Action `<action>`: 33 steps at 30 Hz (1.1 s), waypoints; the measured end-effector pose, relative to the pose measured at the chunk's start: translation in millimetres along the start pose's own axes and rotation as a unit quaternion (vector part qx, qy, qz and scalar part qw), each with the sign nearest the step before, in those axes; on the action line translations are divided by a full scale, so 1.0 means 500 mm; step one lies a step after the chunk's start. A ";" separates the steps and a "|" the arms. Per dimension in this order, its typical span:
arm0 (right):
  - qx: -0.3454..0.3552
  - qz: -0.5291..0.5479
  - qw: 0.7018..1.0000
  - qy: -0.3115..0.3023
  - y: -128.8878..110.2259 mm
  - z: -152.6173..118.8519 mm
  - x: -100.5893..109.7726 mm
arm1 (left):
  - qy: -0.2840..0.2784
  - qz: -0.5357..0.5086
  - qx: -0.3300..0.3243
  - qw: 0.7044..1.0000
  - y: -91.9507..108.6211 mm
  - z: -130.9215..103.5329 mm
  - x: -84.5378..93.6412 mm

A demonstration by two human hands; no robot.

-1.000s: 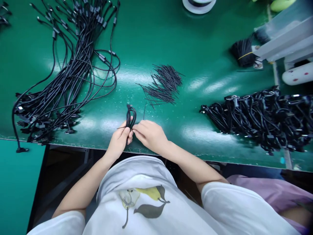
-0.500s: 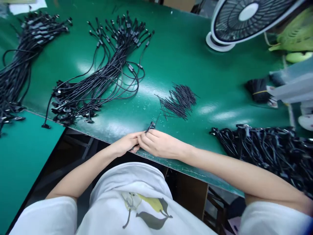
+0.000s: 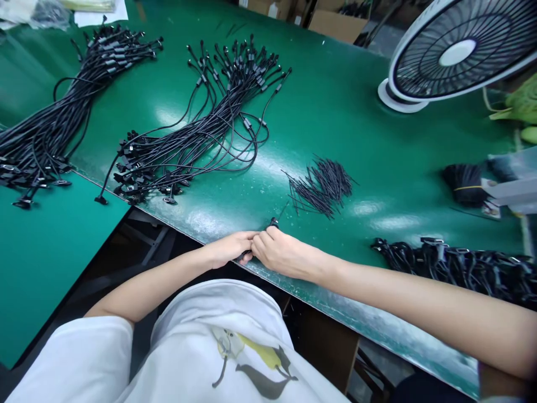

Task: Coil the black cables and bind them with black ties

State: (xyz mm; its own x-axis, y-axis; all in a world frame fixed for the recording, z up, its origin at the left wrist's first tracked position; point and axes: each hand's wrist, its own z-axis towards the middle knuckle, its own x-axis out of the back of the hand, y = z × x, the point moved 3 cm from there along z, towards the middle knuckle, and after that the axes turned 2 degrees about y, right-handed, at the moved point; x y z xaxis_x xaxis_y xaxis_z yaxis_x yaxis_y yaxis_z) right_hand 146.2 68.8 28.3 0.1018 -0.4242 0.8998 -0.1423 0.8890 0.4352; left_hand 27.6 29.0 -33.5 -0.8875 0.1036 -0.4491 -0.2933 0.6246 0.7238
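My left hand [image 3: 235, 249] is closed around a black cable at the table's front edge; most of it is hidden by my fingers. My right hand [image 3: 281, 253] presses against the left, its fingers pinched on the same cable. A dark end of the black cable [image 3: 273, 222] pokes out above my right knuckles. Beside that end, a thin black twist tie [image 3: 285, 208] sticks up; its lower part is hidden. Just beyond my hands lies a loose pile of black twist ties [image 3: 323, 187] on the green table [image 3: 319, 123].
Bundles of straight black cables lie at the middle left [image 3: 201, 131] and far left [image 3: 79, 101]. At the right is a row of coiled black cables [image 3: 457, 266]. A white fan [image 3: 457, 53] stands at the back right, near a banded black bundle [image 3: 464, 183].
The view has shifted, so the table things appear farther right and slightly lower. Both hands remain together on the cable; the right fingers have moved slightly around it.
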 end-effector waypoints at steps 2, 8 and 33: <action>-0.038 0.011 0.999 0.000 -0.001 0.003 -0.006 | 0.035 0.016 -0.017 0.999 0.003 0.002 0.000; -0.165 -0.004 0.986 -0.020 0.001 0.023 -0.027 | 0.143 -0.102 -0.060 0.983 0.024 0.011 0.002; -0.442 0.531 0.712 0.129 0.054 -0.009 -0.064 | 0.101 0.266 -0.227 0.931 0.051 0.003 0.063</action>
State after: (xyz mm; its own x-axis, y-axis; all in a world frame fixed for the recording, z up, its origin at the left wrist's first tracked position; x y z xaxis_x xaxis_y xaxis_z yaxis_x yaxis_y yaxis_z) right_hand 143.6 107.3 11.0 0.5923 0.5115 0.6225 0.3893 0.4947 -0.7770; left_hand -7.1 49.5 -30.0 -0.9853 0.1290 0.1117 0.1285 0.1299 0.9832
